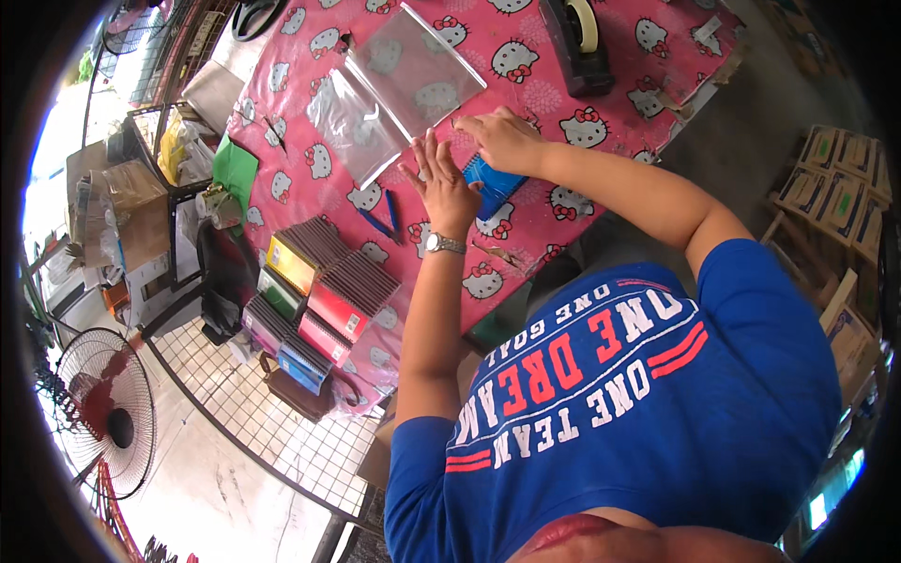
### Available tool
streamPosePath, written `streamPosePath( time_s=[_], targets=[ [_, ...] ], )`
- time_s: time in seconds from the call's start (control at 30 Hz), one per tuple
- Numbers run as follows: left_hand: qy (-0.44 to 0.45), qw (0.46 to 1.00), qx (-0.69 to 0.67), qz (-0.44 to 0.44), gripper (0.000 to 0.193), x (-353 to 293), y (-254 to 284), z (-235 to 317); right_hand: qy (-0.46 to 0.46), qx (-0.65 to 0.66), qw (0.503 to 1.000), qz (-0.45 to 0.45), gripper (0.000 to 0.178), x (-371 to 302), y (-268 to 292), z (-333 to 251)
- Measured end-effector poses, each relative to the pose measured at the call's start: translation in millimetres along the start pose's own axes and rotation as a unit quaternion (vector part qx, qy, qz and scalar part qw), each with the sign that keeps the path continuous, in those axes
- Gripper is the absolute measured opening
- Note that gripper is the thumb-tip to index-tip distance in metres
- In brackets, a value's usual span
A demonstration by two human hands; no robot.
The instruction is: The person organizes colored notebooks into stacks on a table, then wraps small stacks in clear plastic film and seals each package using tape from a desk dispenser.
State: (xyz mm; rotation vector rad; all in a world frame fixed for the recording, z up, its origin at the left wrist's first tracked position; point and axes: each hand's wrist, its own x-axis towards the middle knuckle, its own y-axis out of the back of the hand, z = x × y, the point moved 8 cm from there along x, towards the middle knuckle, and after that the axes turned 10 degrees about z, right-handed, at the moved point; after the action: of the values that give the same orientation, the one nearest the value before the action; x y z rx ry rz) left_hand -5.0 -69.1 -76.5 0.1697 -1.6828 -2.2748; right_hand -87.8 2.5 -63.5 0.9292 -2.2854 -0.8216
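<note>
A blue notebook [495, 185] lies on the pink cartoon-cat tablecloth [526, 84]. My right hand [507, 139] rests on its far end with fingers curled over the edge. My left hand [441, 183], with a silver watch on the wrist, is flat with fingers spread, touching the notebook's left side. Two clear plastic sleeves [415, 68] [355, 127] lie just beyond the hands. Two blue pens [385, 219] lie left of my left wrist.
Stacks of spiral notebooks [319, 293] in red, yellow, green and blue sit at the table's left edge. A black tape dispenser [577, 42] stands at the far side. A standing fan [105, 413], a wire grid panel [282, 422] and cardboard boxes [835, 188] surround the table.
</note>
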Motion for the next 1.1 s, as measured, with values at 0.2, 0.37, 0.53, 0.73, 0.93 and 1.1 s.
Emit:
streamPosePath(
  time_s=[0.2,0.37,0.53,0.73,0.93,1.1],
  targets=[
    [-0.012,0.999,0.031,-0.035,0.107,15.5,-0.5,0.7,-0.002,-0.161,0.982,-0.099,0.019,10.7,-16.1,4.6],
    [0.026,0.983,0.123,-0.132,0.081,11.1,-12.1,-13.2,0.113,-0.209,0.971,-0.022,0.011,-22.7,-6.6,-13.3],
    [0.011,0.987,0.151,-0.043,0.037,-17.1,1.5,-21.2,0.194,-0.252,0.939,0.126,0.012,-72.6,-4.4,-11.7],
    [-0.018,0.984,0.177,0.022,0.007,-86.9,21.3,-12.2,0.177,-0.245,0.943,0.142,0.008,-75.2,-11.2,-0.2],
    [-0.032,0.993,-0.043,0.101,0.038,-32.6,-4.7,35.2,0.164,-0.233,0.953,0.1,0.012,-72.3,-6.5,-5.6],
    [-0.043,0.995,0.001,0.092,0.031,-31.9,-23.2,20.9,0.106,-0.172,0.976,0.083,0.028,-124.3,2.9,-25.5]
  ],
)
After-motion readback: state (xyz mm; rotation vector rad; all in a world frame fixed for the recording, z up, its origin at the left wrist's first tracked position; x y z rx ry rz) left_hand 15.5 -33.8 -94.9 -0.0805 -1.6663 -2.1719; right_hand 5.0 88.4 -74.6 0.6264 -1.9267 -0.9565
